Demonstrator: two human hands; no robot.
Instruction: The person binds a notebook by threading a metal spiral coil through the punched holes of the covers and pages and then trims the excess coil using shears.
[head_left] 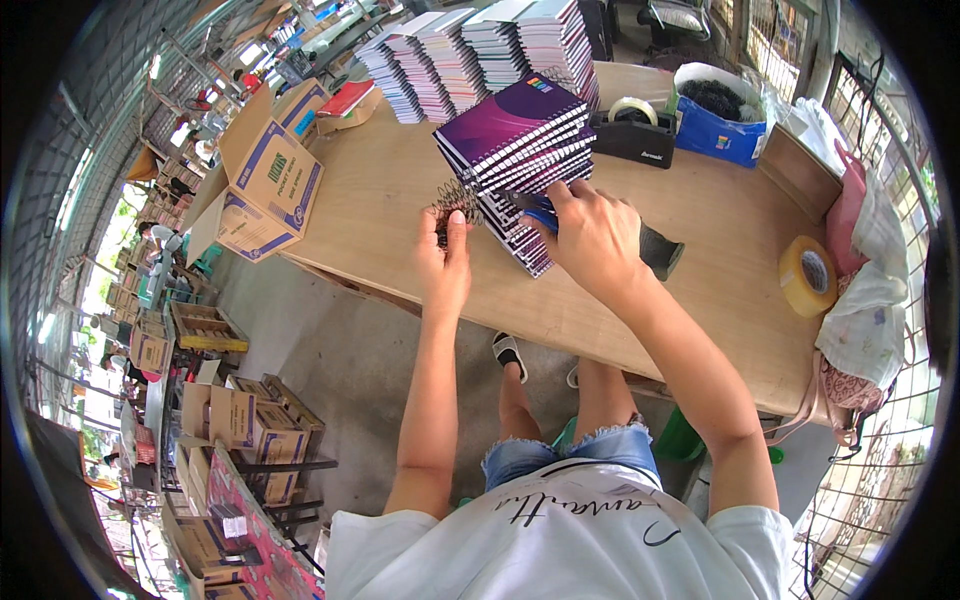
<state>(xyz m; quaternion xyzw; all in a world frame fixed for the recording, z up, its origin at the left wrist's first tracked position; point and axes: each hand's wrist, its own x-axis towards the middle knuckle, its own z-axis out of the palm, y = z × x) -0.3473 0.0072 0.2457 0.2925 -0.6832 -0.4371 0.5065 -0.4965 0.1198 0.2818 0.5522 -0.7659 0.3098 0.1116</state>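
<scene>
A tall stack of spiral-bound notebooks (515, 118) with purple covers stands in front of me on the table, coil edges toward me. My left hand (447, 262) is closed round several thin dark spiral binding coils (460, 200), their loops sticking out above the fingers beside the stack's left side. In my right hand (597, 232) is a pair of pliers (538, 208) with blue handles. The jaws are at the bound edges of the stack; the pictures do not show clearly what they touch. A dark grey object (660, 252) lies beyond my right wrist, partly hidden.
Taller stacks of notebooks (480, 55) stand at the table's back. Right of the purple stack are a black tape dispenser (633, 138), a blue box (720, 130) of black coils and a tape roll (808, 277). An open carton (265, 190) is at the left edge.
</scene>
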